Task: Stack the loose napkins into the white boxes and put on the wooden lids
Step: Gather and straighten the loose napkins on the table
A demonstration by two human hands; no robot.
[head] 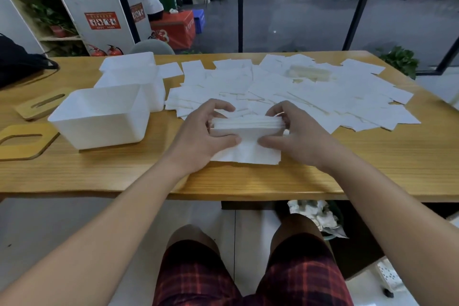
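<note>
A stack of white napkins [247,125] stands on edge in front of me, held from both ends. My left hand [203,131] grips its left end and my right hand [295,134] grips its right end, thumbs pressing a flat napkin [248,154] underneath. Several loose napkins [298,92] are spread over the far half of the wooden table [372,156]. An empty white box [101,117] stands at my left, with two more white boxes [131,74] behind it. Two wooden lids with slots lie at the left edge: one lid [24,141] near, another lid [41,104] farther.
A black bag [17,59] sits on the table's far left corner. A pale wooden lid [310,73] lies among the loose napkins at the back. Crumpled paper fills a bin [320,218] under the table by my right knee.
</note>
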